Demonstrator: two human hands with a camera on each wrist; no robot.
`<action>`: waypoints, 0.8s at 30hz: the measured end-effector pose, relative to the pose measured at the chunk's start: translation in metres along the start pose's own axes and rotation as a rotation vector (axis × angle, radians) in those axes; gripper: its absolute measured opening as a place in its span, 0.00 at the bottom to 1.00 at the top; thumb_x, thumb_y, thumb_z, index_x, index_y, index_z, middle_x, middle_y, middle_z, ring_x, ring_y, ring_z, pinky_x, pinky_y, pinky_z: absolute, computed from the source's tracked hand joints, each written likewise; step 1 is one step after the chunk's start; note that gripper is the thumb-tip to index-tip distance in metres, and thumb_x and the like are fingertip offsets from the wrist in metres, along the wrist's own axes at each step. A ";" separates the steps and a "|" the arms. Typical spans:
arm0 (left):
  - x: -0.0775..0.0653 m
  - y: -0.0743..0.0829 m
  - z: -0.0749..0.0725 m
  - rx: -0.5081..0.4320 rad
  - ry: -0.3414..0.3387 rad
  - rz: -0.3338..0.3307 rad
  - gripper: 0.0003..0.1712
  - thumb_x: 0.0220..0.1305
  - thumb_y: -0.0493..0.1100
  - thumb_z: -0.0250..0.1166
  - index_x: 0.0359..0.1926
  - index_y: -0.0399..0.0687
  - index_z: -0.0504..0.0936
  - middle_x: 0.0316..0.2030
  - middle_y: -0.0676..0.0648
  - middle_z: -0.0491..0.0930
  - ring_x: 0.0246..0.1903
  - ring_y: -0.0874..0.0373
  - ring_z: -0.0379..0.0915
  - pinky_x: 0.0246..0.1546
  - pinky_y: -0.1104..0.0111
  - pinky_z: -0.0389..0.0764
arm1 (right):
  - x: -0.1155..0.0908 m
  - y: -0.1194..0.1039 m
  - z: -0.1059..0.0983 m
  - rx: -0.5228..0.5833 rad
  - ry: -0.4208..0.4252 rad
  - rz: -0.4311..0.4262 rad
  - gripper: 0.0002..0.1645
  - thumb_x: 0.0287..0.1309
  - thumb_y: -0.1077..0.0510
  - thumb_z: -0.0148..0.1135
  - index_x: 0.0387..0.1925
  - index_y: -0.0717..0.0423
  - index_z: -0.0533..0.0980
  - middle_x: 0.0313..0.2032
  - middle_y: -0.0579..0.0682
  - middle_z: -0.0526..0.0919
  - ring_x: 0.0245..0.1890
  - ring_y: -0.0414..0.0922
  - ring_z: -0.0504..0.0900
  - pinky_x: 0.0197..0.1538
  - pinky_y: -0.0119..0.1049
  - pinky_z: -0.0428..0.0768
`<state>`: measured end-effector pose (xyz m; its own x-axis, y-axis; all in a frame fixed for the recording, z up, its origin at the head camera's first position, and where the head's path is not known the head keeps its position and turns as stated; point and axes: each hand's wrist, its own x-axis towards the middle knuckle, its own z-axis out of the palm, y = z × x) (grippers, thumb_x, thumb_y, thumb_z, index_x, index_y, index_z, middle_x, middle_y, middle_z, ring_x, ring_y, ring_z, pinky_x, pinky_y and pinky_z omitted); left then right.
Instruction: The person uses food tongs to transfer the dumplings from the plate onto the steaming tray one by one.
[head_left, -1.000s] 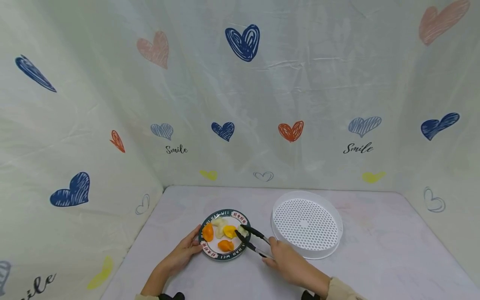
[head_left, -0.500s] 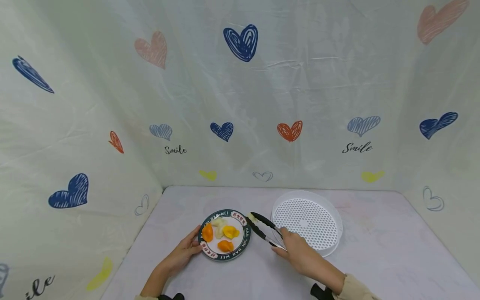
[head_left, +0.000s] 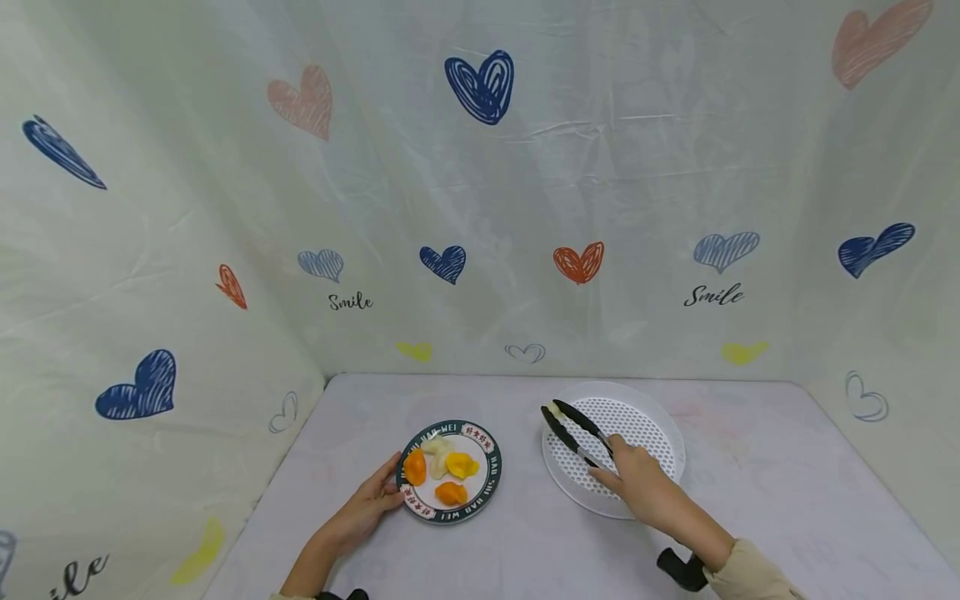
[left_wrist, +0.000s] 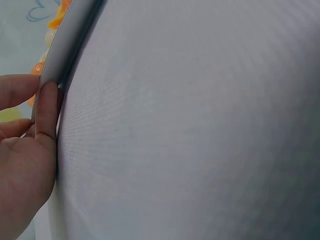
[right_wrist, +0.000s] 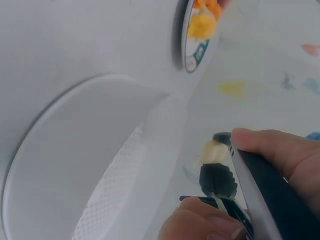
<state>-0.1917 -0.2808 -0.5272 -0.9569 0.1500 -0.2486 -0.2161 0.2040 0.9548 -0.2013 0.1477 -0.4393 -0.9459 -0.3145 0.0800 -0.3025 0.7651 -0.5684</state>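
Note:
My left hand [head_left: 367, 504] pinches the left rim of a round plate [head_left: 491, 475] with a green lettered border. On the plate lie two orange dumplings [head_left: 452, 493], a yellow dumpling [head_left: 461, 465] and a whitish one [head_left: 438, 454]. In the left wrist view, thumb and fingers grip the plate's edge [left_wrist: 70, 45] from both sides. My right hand [head_left: 645, 483] holds tongs [head_left: 559, 430] with black tips and metal arms. Between the tips is a pale dumpling [right_wrist: 215, 151], over the far left part of a white perforated steamer tray [head_left: 637, 425].
The tray, with a raised rim, stands right of the plate on a pale table [head_left: 480, 558]. Behind and to the left hangs a light curtain [head_left: 525, 200] printed with hearts and "Smile".
My right hand has lifted the pale dumpling off the plate's right side with the tongs and carried it right and away, over the tray. My left hand stays at the plate's rim.

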 end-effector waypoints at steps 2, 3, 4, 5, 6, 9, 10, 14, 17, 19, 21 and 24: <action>0.001 0.000 0.001 -0.009 0.010 -0.006 0.44 0.68 0.32 0.59 0.77 0.34 0.45 0.76 0.32 0.40 0.65 0.42 0.51 0.68 0.48 0.51 | 0.002 0.007 -0.003 -0.012 -0.003 0.013 0.32 0.64 0.56 0.65 0.52 0.82 0.67 0.37 0.74 0.81 0.35 0.56 0.83 0.31 0.47 0.82; 0.001 0.000 0.001 -0.008 0.016 -0.007 0.44 0.68 0.32 0.59 0.77 0.34 0.45 0.76 0.32 0.40 0.65 0.42 0.52 0.68 0.48 0.51 | 0.003 0.010 -0.005 -0.016 -0.003 0.019 0.32 0.64 0.56 0.65 0.52 0.83 0.67 0.37 0.75 0.80 0.36 0.57 0.83 0.32 0.47 0.82; 0.001 0.000 0.001 -0.012 0.019 -0.011 0.44 0.68 0.32 0.59 0.77 0.34 0.45 0.76 0.32 0.40 0.65 0.42 0.52 0.68 0.48 0.51 | 0.004 0.014 -0.005 -0.021 -0.004 0.023 0.32 0.64 0.56 0.65 0.52 0.83 0.67 0.37 0.75 0.80 0.36 0.58 0.83 0.32 0.48 0.82; 0.001 0.000 0.002 -0.009 0.027 -0.013 0.44 0.68 0.31 0.59 0.77 0.34 0.46 0.76 0.32 0.40 0.63 0.43 0.54 0.68 0.48 0.52 | 0.005 0.018 -0.006 -0.020 -0.006 0.031 0.32 0.64 0.57 0.65 0.52 0.84 0.66 0.37 0.75 0.80 0.36 0.57 0.83 0.31 0.47 0.82; 0.001 0.000 0.003 -0.007 0.032 -0.016 0.44 0.67 0.31 0.59 0.77 0.34 0.46 0.76 0.32 0.41 0.61 0.43 0.56 0.68 0.48 0.53 | 0.006 0.022 -0.006 -0.025 -0.009 0.038 0.32 0.64 0.57 0.65 0.51 0.84 0.66 0.36 0.75 0.80 0.36 0.57 0.83 0.31 0.47 0.82; 0.000 0.000 0.004 0.005 0.037 -0.017 0.44 0.67 0.31 0.59 0.77 0.33 0.46 0.76 0.31 0.42 0.60 0.44 0.59 0.68 0.48 0.55 | 0.008 0.032 -0.004 -0.039 -0.019 0.065 0.31 0.64 0.57 0.65 0.50 0.83 0.66 0.35 0.73 0.80 0.34 0.56 0.82 0.31 0.47 0.81; 0.000 0.000 0.004 0.006 0.037 -0.020 0.44 0.67 0.31 0.59 0.77 0.34 0.46 0.76 0.31 0.42 0.61 0.44 0.58 0.68 0.48 0.55 | 0.009 0.035 -0.003 -0.043 -0.023 0.072 0.31 0.64 0.57 0.65 0.49 0.83 0.66 0.33 0.71 0.80 0.33 0.55 0.81 0.30 0.47 0.80; 0.000 -0.002 0.005 0.018 0.044 -0.023 0.44 0.67 0.31 0.59 0.77 0.34 0.46 0.76 0.31 0.43 0.61 0.45 0.60 0.67 0.49 0.57 | 0.012 0.044 0.001 -0.045 -0.036 0.093 0.27 0.64 0.56 0.65 0.45 0.80 0.67 0.28 0.63 0.78 0.28 0.51 0.77 0.28 0.45 0.78; -0.001 -0.002 0.005 0.032 0.056 -0.024 0.43 0.67 0.31 0.59 0.77 0.34 0.48 0.75 0.30 0.45 0.55 0.47 0.65 0.64 0.57 0.67 | 0.015 0.049 0.004 -0.062 -0.042 0.085 0.28 0.63 0.56 0.65 0.45 0.81 0.67 0.29 0.64 0.78 0.29 0.52 0.79 0.29 0.46 0.78; -0.001 -0.002 0.005 0.037 0.059 -0.026 0.43 0.67 0.31 0.59 0.77 0.34 0.48 0.75 0.29 0.47 0.50 0.48 0.66 0.58 0.62 0.71 | 0.017 0.050 0.005 -0.074 -0.043 0.084 0.31 0.63 0.56 0.65 0.47 0.84 0.66 0.31 0.68 0.79 0.32 0.54 0.81 0.31 0.48 0.80; -0.001 -0.002 0.005 0.038 0.062 -0.023 0.43 0.67 0.31 0.59 0.77 0.34 0.48 0.74 0.29 0.47 0.49 0.50 0.67 0.55 0.66 0.73 | 0.019 0.052 0.006 -0.083 -0.046 0.082 0.33 0.63 0.57 0.65 0.49 0.86 0.65 0.34 0.71 0.80 0.35 0.57 0.82 0.33 0.49 0.81; 0.000 -0.002 0.004 0.026 0.059 -0.018 0.43 0.67 0.30 0.59 0.77 0.35 0.47 0.74 0.28 0.47 0.49 0.50 0.67 0.53 0.66 0.73 | 0.021 0.051 0.006 -0.080 -0.047 0.085 0.33 0.63 0.58 0.65 0.50 0.87 0.65 0.34 0.72 0.80 0.35 0.57 0.82 0.33 0.49 0.82</action>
<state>-0.1904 -0.2771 -0.5302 -0.9628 0.0889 -0.2551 -0.2292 0.2310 0.9456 -0.2359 0.1769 -0.4713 -0.9624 -0.2714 -0.0056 -0.2316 0.8319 -0.5043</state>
